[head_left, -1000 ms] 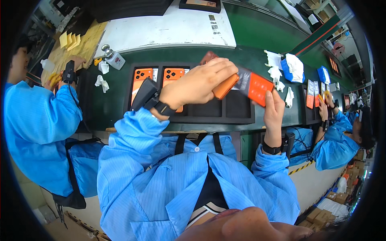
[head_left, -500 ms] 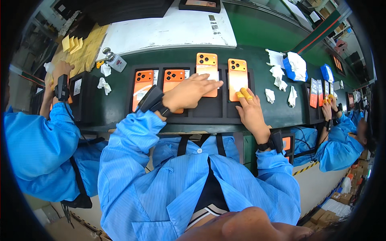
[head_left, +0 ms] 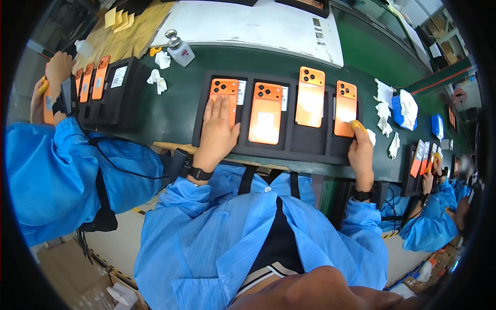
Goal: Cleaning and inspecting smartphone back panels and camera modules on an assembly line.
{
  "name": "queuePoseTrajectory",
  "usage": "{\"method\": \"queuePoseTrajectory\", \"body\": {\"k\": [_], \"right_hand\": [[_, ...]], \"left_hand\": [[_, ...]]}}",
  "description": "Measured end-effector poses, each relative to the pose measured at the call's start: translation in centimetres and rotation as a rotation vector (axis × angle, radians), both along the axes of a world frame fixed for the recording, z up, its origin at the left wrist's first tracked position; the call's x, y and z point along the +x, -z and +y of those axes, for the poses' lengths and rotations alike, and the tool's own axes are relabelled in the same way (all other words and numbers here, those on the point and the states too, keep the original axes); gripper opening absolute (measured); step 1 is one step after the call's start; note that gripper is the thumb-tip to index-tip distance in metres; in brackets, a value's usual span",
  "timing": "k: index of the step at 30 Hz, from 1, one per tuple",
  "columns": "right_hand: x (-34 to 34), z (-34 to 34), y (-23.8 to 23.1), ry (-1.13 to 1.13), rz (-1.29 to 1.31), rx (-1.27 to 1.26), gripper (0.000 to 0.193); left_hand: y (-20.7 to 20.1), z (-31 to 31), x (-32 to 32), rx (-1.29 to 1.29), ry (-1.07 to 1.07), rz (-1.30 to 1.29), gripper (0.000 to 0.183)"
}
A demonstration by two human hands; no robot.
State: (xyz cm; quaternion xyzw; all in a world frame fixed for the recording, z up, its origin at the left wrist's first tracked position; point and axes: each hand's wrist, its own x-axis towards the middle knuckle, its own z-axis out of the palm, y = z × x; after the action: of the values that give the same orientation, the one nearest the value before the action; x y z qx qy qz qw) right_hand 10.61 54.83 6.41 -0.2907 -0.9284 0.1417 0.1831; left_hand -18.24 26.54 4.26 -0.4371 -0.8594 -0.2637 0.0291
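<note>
My left hand (head_left: 219,135) lies flat, fingers together and stretched, over the lower part of the leftmost orange phone (head_left: 224,88). This phone sits back-up in a black foam tray (head_left: 305,152). Beside it another orange phone (head_left: 265,111) rests in its slot, a white label on its back. Farther right, one orange phone (head_left: 310,98) sits higher, its top reaching past the tray's far edge. My right hand (head_left: 360,150), with yellow finger covers, is closed at the lower right corner of the rightmost orange phone (head_left: 345,106); its thumb is partly hidden.
Crumpled white wipes (head_left: 383,113) and a blue-and-white packet (head_left: 404,110) lie to the right. A pump bottle (head_left: 180,50) stands behind the tray on the left. Co-workers in blue sleeves handle phones on both sides, the left one beside a black tray (head_left: 126,85). A white board (head_left: 248,26) lies at the back.
My left hand has moved left, from over the middle phones onto the leftmost one. My right hand has shifted from the rightmost phone's lower end to its right corner. The whole view has turned somewhat.
</note>
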Motion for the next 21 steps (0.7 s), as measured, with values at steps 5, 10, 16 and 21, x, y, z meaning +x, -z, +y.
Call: {"method": "queuePoseTrajectory", "body": {"k": [5, 10, 16, 21], "right_hand": [[-11.0, -10.3, -2.8, -0.116, 0.21, 0.058, 0.037], [-20.5, -16.6, 2.4, -0.153, -0.12, 0.01, 0.07], [-19.6, -15.9, 1.1, -0.144, -0.143, -0.132, 0.066], [-19.2, -15.7, 1.3, -0.172, -0.159, -0.132, 0.062]], "left_hand": [[0.1, 0.9, -0.3, -0.115, -0.016, 0.135, 0.075], [0.0, 0.8, -1.8, -0.009, -0.007, 0.11, 0.075], [-3.5, -1.0, -3.6, 0.198, -0.051, -0.376, 0.062], [-2.5, -1.5, -4.0, 0.225, 0.018, -0.32, 0.059]]}}
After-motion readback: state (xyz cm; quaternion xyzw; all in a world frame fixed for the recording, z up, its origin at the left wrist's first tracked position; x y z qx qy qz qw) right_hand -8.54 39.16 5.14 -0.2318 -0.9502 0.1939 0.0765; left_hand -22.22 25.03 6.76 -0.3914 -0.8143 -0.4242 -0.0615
